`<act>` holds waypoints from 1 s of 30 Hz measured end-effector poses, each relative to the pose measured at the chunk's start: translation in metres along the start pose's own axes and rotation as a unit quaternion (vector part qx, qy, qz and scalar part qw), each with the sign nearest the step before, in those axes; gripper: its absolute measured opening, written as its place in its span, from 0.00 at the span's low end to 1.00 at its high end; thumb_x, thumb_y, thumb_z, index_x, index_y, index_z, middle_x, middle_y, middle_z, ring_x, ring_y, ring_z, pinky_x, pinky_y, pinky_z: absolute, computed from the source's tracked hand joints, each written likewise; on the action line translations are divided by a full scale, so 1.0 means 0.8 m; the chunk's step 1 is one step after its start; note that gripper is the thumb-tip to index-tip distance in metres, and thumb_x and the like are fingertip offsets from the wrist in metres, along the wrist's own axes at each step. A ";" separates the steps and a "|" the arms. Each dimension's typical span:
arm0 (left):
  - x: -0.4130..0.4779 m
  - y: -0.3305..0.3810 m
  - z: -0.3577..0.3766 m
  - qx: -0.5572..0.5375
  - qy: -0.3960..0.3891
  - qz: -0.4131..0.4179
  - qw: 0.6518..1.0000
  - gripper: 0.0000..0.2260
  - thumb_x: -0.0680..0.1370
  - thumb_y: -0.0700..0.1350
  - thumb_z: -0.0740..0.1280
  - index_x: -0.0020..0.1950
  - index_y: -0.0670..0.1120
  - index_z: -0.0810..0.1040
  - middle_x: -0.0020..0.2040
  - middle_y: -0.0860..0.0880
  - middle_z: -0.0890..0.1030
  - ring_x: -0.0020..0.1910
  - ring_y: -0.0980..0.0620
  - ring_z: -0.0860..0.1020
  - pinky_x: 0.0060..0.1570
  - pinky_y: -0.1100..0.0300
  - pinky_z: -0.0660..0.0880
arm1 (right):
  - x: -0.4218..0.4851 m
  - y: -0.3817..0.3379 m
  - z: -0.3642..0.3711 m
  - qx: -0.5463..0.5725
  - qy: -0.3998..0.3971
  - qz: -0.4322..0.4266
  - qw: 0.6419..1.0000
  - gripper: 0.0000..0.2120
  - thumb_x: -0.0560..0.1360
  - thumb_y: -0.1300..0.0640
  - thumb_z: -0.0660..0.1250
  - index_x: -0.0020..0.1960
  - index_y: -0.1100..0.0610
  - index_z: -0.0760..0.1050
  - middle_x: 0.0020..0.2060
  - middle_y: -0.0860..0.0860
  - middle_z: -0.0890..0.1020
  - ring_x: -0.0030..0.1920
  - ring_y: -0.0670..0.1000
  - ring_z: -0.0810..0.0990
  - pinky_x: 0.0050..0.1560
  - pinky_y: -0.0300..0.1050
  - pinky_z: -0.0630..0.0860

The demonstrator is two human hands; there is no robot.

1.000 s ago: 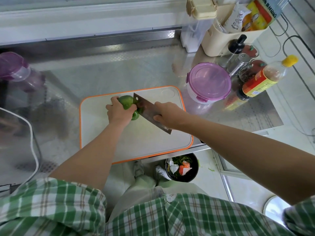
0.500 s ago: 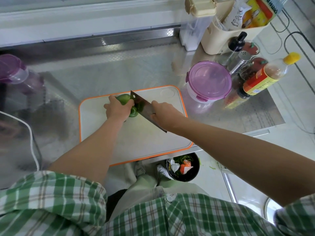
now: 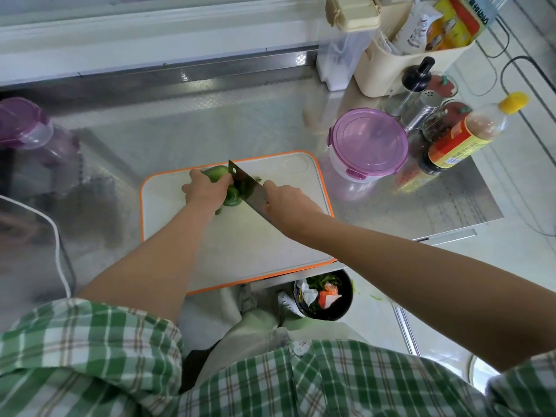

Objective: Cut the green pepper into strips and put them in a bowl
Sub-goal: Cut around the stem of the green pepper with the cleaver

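A green pepper (image 3: 232,196) lies on the far part of a white cutting board with an orange rim (image 3: 240,245). My left hand (image 3: 206,188) grips the pepper from above and hides most of it. My right hand (image 3: 285,203) holds the handle of a cleaver (image 3: 245,185). The wide blade stands edge-down against the pepper's right side, right next to my left fingers. No bowl for the strips is in sight.
A lidded purple-topped container (image 3: 369,144) stands right of the board, with bottles (image 3: 464,136), shakers and a cream caddy (image 3: 400,61) behind it. A purple-lidded jug (image 3: 27,127) is at the far left, with a white cable (image 3: 58,236) nearby. A black bin with scraps (image 3: 325,296) sits on the floor below the counter edge.
The cleaver and my right hand have shifted slightly left and away along the pepper, and the blade now stands more upright. My left hand stays on the pepper.
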State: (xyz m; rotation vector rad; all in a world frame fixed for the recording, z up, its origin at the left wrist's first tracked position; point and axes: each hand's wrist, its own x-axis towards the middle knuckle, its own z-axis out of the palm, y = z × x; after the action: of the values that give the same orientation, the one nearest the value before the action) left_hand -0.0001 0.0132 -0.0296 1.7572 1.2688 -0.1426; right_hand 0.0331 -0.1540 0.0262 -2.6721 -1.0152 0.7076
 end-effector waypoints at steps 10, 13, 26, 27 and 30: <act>-0.001 0.010 -0.002 -0.052 0.002 -0.022 0.998 0.27 0.76 0.54 0.67 0.69 0.44 0.63 0.67 0.40 0.63 0.50 0.43 0.68 0.29 0.58 0.71 | 0.010 -0.018 0.001 -0.005 0.021 0.007 1.000 0.15 0.75 0.69 0.57 0.60 0.59 0.65 0.38 0.53 0.70 0.38 0.55 0.71 0.37 0.49 0.67; 0.003 0.013 -0.004 -0.066 0.003 -0.039 0.997 0.27 0.76 0.54 0.66 0.70 0.44 0.63 0.67 0.40 0.63 0.51 0.43 0.69 0.31 0.58 0.72 | 0.016 -0.021 -0.001 -0.003 0.026 0.008 1.000 0.14 0.75 0.70 0.56 0.58 0.59 0.65 0.34 0.50 0.67 0.37 0.55 0.71 0.36 0.49 0.66; 0.002 0.024 -0.001 -0.050 0.015 -0.058 0.997 0.27 0.76 0.56 0.66 0.70 0.45 0.63 0.67 0.39 0.64 0.53 0.42 0.70 0.27 0.58 0.69 | 0.014 -0.025 -0.009 -0.010 0.025 0.016 1.000 0.14 0.74 0.71 0.56 0.57 0.59 0.64 0.38 0.52 0.68 0.40 0.56 0.70 0.39 0.48 0.67; 0.001 0.024 -0.002 -0.048 0.014 -0.057 0.997 0.27 0.77 0.56 0.66 0.71 0.45 0.62 0.68 0.39 0.64 0.53 0.43 0.68 0.27 0.58 0.69 | 0.012 -0.026 -0.012 -0.012 0.024 0.015 1.000 0.15 0.74 0.71 0.56 0.57 0.59 0.64 0.38 0.52 0.68 0.40 0.56 0.70 0.39 0.48 0.66; 0.001 0.025 -0.002 -0.041 0.010 -0.064 0.997 0.27 0.77 0.55 0.65 0.71 0.45 0.62 0.68 0.39 0.63 0.55 0.42 0.70 0.27 0.57 0.69 | 0.007 -0.030 -0.012 -0.013 0.028 0.020 0.999 0.15 0.74 0.71 0.56 0.59 0.59 0.65 0.43 0.55 0.75 0.41 0.56 0.72 0.39 0.48 0.66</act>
State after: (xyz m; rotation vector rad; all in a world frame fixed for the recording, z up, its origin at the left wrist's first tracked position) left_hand 0.0154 0.0141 -0.0175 1.6112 1.3832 -0.1440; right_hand 0.0279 -0.1323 0.0408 -2.7261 -0.9665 0.6282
